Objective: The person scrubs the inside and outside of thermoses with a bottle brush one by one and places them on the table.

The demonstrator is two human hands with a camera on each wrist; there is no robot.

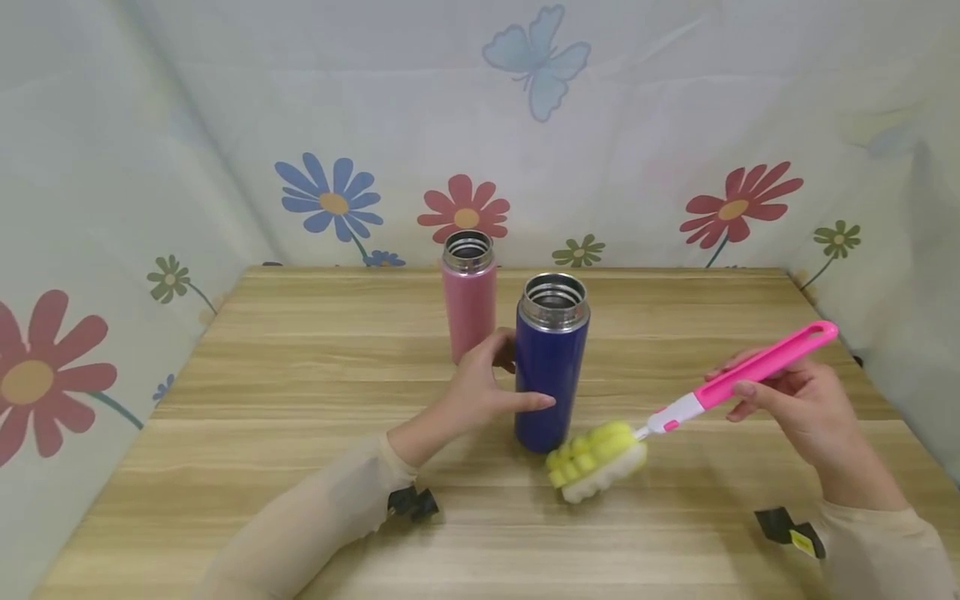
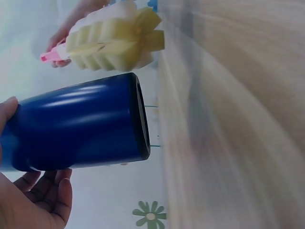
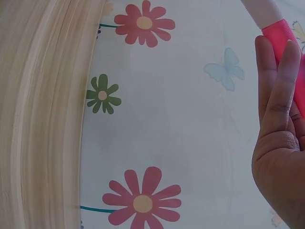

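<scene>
My left hand [image 1: 483,387] grips a dark blue bottle [image 1: 551,375] around its side, thumb in front. The bottle has no lid, and its steel mouth faces up. In the left wrist view, the base of the blue bottle [image 2: 81,124] shows a gap above the tabletop. My right hand [image 1: 806,408] holds a bottle brush by its pink handle [image 1: 765,364]. Its yellow and white sponge head [image 1: 597,461] points down and left, beside the foot of the blue bottle. In the right wrist view, fingers [image 3: 281,95] lie along the pink handle; the sponge is out of frame.
A pink bottle [image 1: 470,304], also without a lid, stands upright behind the blue one, to its left. Both are over a wood-grain table [image 1: 315,367]. A pale cloth [image 1: 637,167] printed with flowers and a butterfly hangs behind the table and along its sides.
</scene>
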